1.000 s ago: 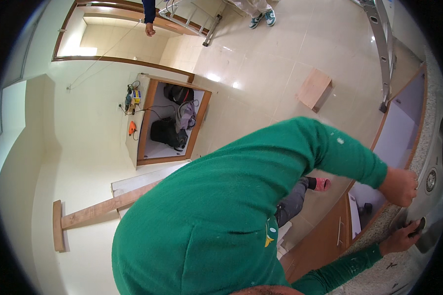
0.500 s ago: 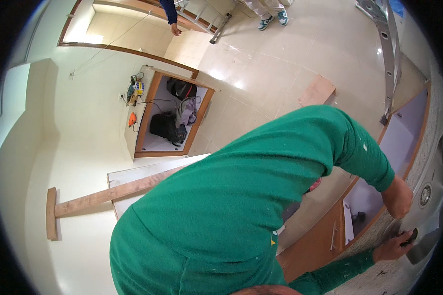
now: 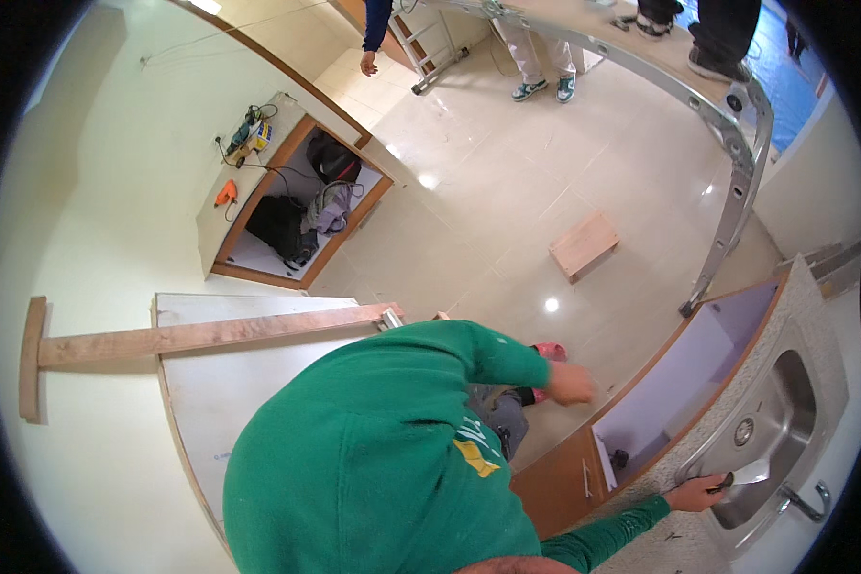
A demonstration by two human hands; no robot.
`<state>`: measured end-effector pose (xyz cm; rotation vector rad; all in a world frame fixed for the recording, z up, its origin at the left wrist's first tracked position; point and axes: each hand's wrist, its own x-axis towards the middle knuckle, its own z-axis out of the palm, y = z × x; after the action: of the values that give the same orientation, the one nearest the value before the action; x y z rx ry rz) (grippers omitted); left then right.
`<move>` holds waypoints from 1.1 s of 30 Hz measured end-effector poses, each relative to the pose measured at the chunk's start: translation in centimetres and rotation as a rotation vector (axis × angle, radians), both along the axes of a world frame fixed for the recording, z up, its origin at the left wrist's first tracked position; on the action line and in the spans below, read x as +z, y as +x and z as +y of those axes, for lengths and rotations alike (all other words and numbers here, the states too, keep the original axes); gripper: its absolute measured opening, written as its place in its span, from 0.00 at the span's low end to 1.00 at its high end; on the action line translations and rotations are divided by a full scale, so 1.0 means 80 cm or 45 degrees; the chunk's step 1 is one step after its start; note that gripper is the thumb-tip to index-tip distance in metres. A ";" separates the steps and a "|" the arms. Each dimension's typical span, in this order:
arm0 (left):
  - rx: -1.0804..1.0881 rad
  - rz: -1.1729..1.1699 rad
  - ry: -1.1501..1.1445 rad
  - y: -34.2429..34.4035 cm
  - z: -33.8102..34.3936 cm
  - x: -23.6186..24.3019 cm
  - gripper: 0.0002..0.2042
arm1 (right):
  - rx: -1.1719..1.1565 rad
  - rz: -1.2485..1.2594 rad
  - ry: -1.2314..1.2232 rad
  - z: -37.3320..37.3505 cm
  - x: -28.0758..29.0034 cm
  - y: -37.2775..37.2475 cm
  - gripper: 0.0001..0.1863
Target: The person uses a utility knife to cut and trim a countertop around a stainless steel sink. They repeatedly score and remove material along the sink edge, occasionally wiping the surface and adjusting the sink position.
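Note:
My green-sleeved left arm bends rightward to my left hand point(image 3: 567, 382), held in the air left of the open cabinet point(image 3: 681, 368), its fingers too indistinct to read. Below it, my right hand point(image 3: 691, 493) grips a scraper point(image 3: 750, 472) with a dark handle and a flat metal blade, held over the near end of the steel sink point(image 3: 784, 402). A tap point(image 3: 815, 503) stands beside the blade, and speckled countertop point(image 3: 811, 287) surrounds the basin. My green-clad torso hides much of what lies beneath me.
Co-workers' legs show by a ladder point(image 3: 421, 43) and on a raised plank point(image 3: 660, 53) on metal supports. A wooden block point(image 3: 584, 244) lies on the tiles. A cabinet point(image 3: 218, 244) holds bags, with tools on top. Long timber point(image 3: 115, 346) crosses a white board at left.
My view has shifted, bringing the raised plank and legs into sight. My left hand has moved left, away from the sink. My right hand stays at the sink, the scraper's blade now visible.

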<state>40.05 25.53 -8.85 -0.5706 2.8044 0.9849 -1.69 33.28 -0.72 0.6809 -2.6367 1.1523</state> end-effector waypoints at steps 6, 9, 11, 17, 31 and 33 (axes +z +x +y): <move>0.567 -0.864 0.441 0.262 0.059 -0.043 0.18 | 0.064 -0.021 0.054 -0.005 -0.004 -0.009 0.35; 1.105 -0.769 0.397 0.349 0.083 -0.052 0.18 | 0.091 0.043 0.002 -0.008 -0.012 -0.004 0.32; 1.288 -0.650 0.376 0.367 0.079 -0.036 0.18 | 0.093 0.183 -0.073 -0.006 -0.025 -0.020 0.31; 1.724 -0.385 0.464 0.422 0.140 -0.021 0.20 | 0.004 0.006 0.144 -0.016 -0.038 -0.020 0.29; 2.137 -0.400 0.703 0.580 0.186 -0.107 0.18 | 0.259 0.293 0.404 -0.050 -0.089 0.141 0.28; 2.278 -0.399 0.707 0.620 0.207 -0.105 0.17 | 0.622 0.104 0.719 -0.062 -0.116 0.219 0.27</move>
<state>89.61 42.10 -17.26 -2.7462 1.0017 1.3855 15.84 28.32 -9.97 1.4969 -2.8098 0.4148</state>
